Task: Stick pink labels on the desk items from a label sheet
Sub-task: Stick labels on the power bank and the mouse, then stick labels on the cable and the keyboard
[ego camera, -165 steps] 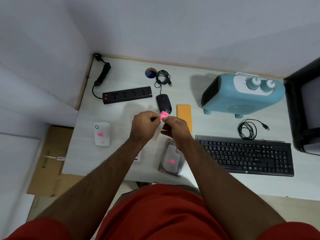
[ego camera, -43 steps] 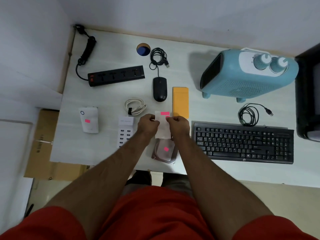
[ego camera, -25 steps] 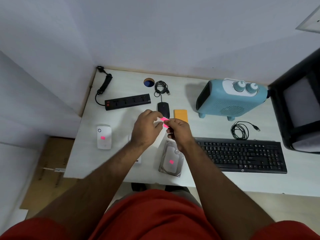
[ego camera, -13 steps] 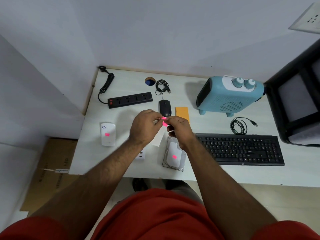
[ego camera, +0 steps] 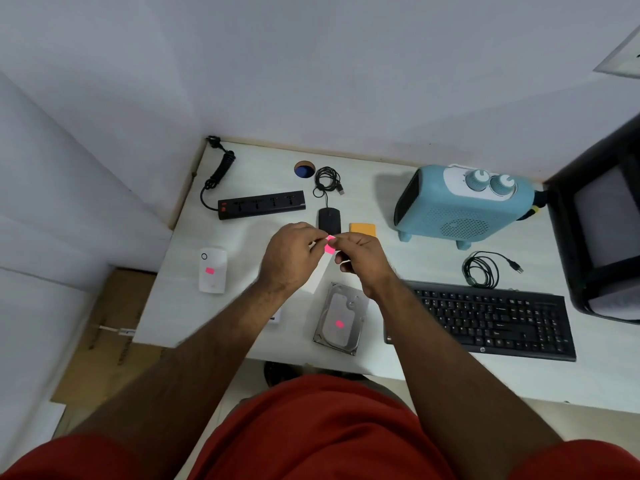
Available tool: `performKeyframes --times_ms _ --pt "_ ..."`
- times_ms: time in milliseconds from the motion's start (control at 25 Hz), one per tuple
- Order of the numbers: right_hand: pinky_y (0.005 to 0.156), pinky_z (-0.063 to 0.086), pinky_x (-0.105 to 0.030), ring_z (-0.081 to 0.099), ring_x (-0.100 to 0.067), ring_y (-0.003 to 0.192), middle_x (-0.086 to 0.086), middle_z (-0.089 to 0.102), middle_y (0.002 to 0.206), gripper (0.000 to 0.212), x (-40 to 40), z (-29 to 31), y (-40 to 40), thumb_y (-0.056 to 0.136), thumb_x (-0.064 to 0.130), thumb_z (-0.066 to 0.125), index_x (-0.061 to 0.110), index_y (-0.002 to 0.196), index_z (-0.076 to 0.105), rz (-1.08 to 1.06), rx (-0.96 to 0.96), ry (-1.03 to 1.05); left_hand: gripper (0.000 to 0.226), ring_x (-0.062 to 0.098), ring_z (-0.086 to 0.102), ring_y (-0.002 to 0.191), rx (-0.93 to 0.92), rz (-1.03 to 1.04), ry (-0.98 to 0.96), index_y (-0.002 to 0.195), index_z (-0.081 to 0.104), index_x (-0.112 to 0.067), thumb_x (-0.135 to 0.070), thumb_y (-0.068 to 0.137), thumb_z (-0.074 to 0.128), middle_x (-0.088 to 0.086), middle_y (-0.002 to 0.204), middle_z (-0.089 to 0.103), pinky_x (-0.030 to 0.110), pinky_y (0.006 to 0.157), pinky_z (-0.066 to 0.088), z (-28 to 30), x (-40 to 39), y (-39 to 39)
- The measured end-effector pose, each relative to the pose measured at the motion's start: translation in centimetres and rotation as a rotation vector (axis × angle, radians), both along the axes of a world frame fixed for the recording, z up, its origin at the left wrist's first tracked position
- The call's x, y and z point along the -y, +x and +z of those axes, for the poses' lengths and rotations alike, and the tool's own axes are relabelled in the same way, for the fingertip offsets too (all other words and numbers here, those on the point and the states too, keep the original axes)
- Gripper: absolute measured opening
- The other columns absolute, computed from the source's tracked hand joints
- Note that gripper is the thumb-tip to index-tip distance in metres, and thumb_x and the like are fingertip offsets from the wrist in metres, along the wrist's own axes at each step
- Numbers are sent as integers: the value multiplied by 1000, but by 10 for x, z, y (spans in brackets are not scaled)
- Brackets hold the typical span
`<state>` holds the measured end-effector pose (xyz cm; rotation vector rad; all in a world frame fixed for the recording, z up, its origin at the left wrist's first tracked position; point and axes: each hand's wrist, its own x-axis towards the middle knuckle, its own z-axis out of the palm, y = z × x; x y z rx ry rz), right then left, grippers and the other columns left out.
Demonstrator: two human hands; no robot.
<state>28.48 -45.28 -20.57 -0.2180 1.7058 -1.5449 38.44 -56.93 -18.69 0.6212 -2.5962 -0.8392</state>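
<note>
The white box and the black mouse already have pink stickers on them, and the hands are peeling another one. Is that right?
Not quite. The head view shows pink stickers on the white box and the hard drive, not the black mouse, which is bare. The left hand and right hand are peeling another pink sticker.

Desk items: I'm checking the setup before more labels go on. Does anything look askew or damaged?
The hard drive lies tilted, not square to the desk edge, its corner near the front. No visible damage or spills elsewhere.
</note>
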Motion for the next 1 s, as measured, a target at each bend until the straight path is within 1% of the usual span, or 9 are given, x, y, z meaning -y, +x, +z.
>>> performKeyframes --times_ms 120,280,400,520,600,680,760,920,1000 --pt "52 41 -23 51 -12 58 -4 62 66 11 -7 -3 -14 91 15 70 8 85 76 10 -28 35 19 20 68 87 17 75 80 103 76 -8 -18 90 65 7 98 75 29 81 53 4 -13 -11" --pt "50 43 -23 51 -11 56 3 63 66 14 -10 -15 -24 90 11 68 11 77 72 25 -11 70 15 17 67 85 71 328 427 96 77 -8 -16 88 67 6 94 75 32 82 56 -5 -20 -24" --pt "50 43 -24 49 -12 54 4 61 62 21 -5 -29 -24 91 9 66 13 70 67 30 9 128 13 18 64 81 84 530 666 94 76 -8 -15 88 66 6 91 73 30 74 54 -15 -22 -25" --pt "54 45 -27 50 -17 57 -2 60 62 19 4 -47 -20 87 15 66 10 69 68 56 -12 230 9 18 60 75 9 706 839 86 73 -9 -15 87 66 5 82 69 27 65 49 -17 -20 -20" --pt "61 50 -32 57 -18 62 1 64 62 18 12 -59 -19 83 19 67 14 66 71 122 -138 330 10 16 58 73 -8 766 880 90 72 -7 -14 87 66 4 81 66 24 63 47 -21 -11 -18" --pt "69 52 -33 64 -19 72 1 71 73 14 26 -70 -20 82 23 66 15 73 74 233 -301 437 12 16 59 74 -17 800 897 91 73 -5 -14 86 66 5 82 67 25 63 47 -29 6 -17" --pt "68 52 -31 66 -20 77 1 72 80 13 41 -80 -20 80 27 64 17 78 73 300 -412 546 11 15 60 74 -8 815 907 89 73 -6 -14 85 68 5 82 68 26 65 49 -37 25 -15" --pt "67 48 -28 67 -24 86 -1 71 88 10 70 -101 -20 82 26 60 22 85 69 335 -438 732 8 13 60 67 54 796 943 88 73 -5 -11 84 70 4 78 68 23 58 47 -57 61 -17" --pt "73 47 -28 67 -26 98 -2 71 103 19 80 -111 -18 84 26 62 23 101 71 306 -414 769 7 13 62 69 87 791 961 86 74 -6 -9 83 69 6 81 71 24 59 48 -69 77 -23"
